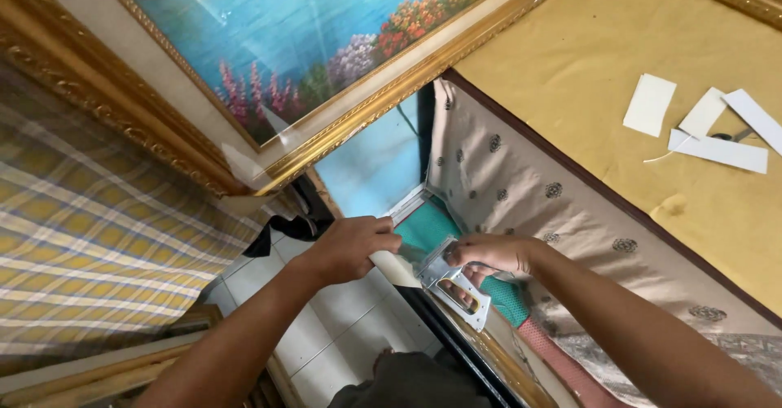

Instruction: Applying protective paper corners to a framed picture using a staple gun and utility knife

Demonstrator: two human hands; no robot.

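At the lower middle of my view, just above the tiled floor (326, 335), I see a metal staple gun (453, 287) pressed against the edge of a frame (489, 351) that runs diagonally from the centre down toward the bottom right. The gun's long axis lies roughly along that same diagonal, with its head pointing up and to the left toward the frame's corner and its looped handle trailing down to the right. The right hand (489, 255) is wrapped around the top of the gun, fingers closed over the body — a full, tight grasp. The left hand (352, 247) sits just beside it to the left, fingers curled shut over a pale strip (397, 268) along the frame edge, holding it down close to the gun's head.

Under and behind the hands there is teal cloth (428, 227), and a beige fabric with small round motifs (521, 188) spreads up and to the right. Beyond that lies a mustard-yellow surface (586, 66) carrying several white paper pieces (649, 104). Above the hands leans a painting of blue water and flowers (326, 41) in an ornate gold frame (391, 90) — and a yellow plaid cloth (90, 237) fills the left side.
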